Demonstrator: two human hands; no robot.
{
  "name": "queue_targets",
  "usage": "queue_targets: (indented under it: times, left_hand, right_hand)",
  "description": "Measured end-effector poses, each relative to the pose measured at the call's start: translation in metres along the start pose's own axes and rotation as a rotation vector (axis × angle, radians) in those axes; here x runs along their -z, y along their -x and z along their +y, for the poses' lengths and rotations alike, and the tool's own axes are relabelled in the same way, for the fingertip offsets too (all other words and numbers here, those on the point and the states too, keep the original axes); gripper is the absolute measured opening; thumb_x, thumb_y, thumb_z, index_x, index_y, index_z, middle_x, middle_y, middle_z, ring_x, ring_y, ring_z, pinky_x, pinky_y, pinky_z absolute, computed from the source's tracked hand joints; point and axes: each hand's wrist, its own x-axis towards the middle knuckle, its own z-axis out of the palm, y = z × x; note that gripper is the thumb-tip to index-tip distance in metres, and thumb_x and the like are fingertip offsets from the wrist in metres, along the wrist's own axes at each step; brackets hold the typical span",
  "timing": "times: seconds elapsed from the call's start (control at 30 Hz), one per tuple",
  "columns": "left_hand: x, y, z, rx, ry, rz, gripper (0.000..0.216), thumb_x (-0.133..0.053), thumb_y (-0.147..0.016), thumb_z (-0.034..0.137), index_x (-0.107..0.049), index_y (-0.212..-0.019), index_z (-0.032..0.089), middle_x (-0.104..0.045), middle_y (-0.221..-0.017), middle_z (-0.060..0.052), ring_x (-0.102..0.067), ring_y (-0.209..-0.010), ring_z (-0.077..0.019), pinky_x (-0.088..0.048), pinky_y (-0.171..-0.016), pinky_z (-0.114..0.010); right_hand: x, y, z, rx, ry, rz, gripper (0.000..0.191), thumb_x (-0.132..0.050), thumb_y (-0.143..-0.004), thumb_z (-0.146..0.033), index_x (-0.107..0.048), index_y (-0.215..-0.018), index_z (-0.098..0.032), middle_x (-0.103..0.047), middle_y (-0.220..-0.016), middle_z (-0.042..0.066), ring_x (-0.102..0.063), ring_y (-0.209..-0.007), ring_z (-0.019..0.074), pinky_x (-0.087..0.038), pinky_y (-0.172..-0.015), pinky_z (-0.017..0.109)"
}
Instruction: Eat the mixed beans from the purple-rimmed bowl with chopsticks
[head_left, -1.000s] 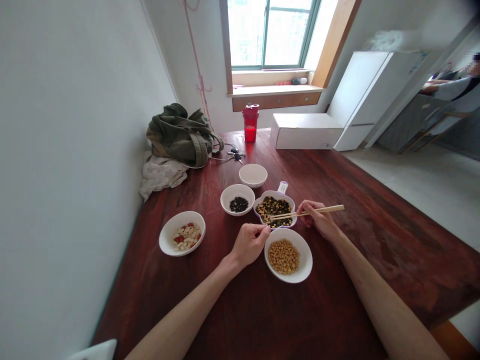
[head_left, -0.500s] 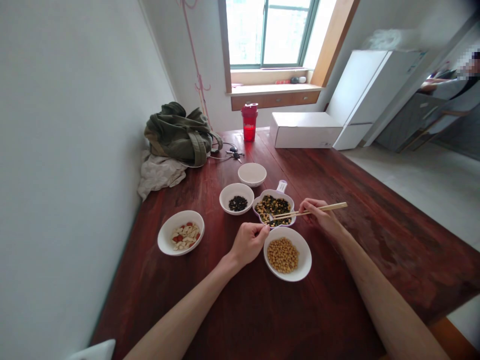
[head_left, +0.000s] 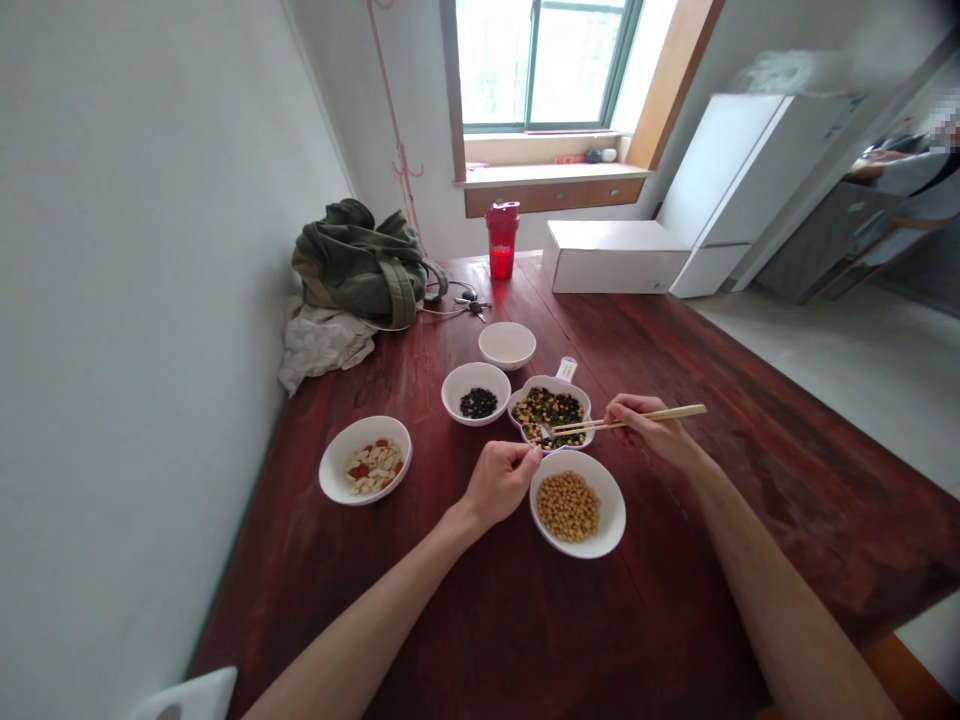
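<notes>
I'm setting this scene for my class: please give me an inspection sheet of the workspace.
Surface: dark reddish wooden table.
Job's things: flower-shaped dish of dark and yellow pieces; bowl of yellow beans, bowl of black pieces, bowl of pale and red pieces, pale bowl.
Clutter: green bag, pale cloth, keys, red bottle, white box.
Hands: left hand curled at the dish's near edge, grip unclear; right hand holding chopsticks, tips at the dish's contents.
Cables: thin pale cord, possibly a cable.
Surroundings: window, white fridge, person at right.
</notes>
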Motion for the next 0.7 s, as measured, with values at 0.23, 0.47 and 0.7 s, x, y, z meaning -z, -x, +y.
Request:
queue_targets:
  times: [0.23,0.47,0.7]
  left_hand:
    - [-0.0003,0.0001,-0.0024,0.005,0.009,-0.005,0.057,-0.049,-0.099,0.054,-0.042,-0.058,0.015,-0.032,-0.061,0.002,-0.026,-0.061,-0.0093,-0.019,-0.056,-0.026]
    - [-0.0014,0.0005,-0.0032,0.000,0.007,-0.014,0.055,-0.048,-0.100,0.051,-0.042,-0.059,0.015,-0.032,-0.062,0.002,-0.027,-0.062,-0.0093,-0.019,-0.057,-0.026]
    - [-0.0009,-0.0002,-0.0021,0.005,0.007,-0.003,0.055,-0.049,-0.099,0.051,-0.040,-0.058,0.015,-0.031,-0.061,0.002,-0.026,-0.061,-0.0092,-0.019,-0.057,-0.026]
  right_hand:
    - [-0.0058,-0.0007,0.0000,-0.014,0.001,0.019,0.042,-0.069,-0.089,-0.057,-0.070,-0.073,-0.019,-0.060,-0.057,0.000,-0.051,-0.047,0.0124,-0.039,-0.043,0.025]
    - [-0.0075,-0.0003,0.0007,-0.007,-0.018,0.009,0.041,-0.071,-0.089,-0.056,-0.070,-0.073,-0.018,-0.060,-0.058,0.001,-0.051,-0.048,0.0120,-0.039,-0.044,0.025]
    - [-0.0027,0.0003,0.0009,-0.010,0.005,0.007,0.041,-0.071,-0.090,-0.056,-0.071,-0.075,-0.017,-0.061,-0.060,0.001,-0.051,-0.048,0.0120,-0.038,-0.044,0.024]
